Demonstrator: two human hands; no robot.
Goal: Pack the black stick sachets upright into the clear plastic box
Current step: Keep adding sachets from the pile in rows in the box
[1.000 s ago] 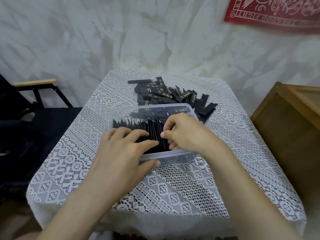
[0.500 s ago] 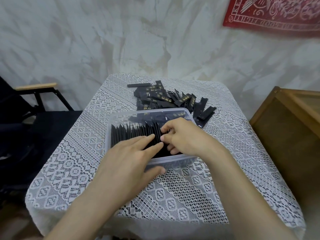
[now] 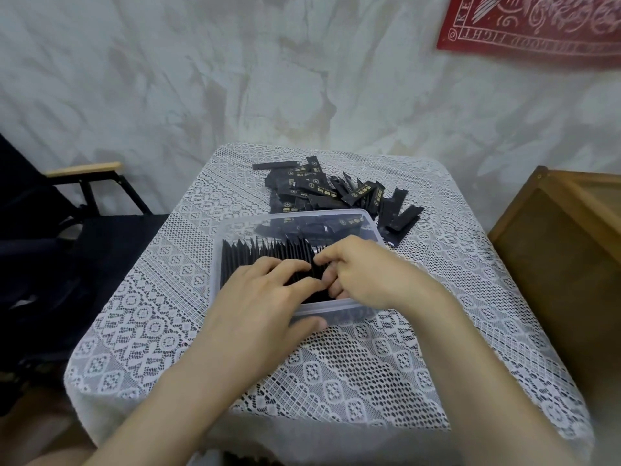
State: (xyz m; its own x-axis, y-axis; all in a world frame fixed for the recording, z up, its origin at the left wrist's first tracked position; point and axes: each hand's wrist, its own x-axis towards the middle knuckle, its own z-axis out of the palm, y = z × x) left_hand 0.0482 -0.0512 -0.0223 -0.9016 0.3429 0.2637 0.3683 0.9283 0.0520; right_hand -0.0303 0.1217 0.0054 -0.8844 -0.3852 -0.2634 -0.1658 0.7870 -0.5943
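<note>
Black sachets [image 3: 268, 260] seemingly under both hands [image 3: 312, 280].

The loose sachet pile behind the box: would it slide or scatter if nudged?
Probably scatters: the loose sachets lie flat and crisscrossed, unbound. They look thin and light. The lace tablecloth may snag them somewhat.

Left hand [image 3: 265, 297] lies flat, fingers spread, thumb hooked forward; right hand [image 3: 363, 267] curls, fingertips seemingly pinched together.
</note>
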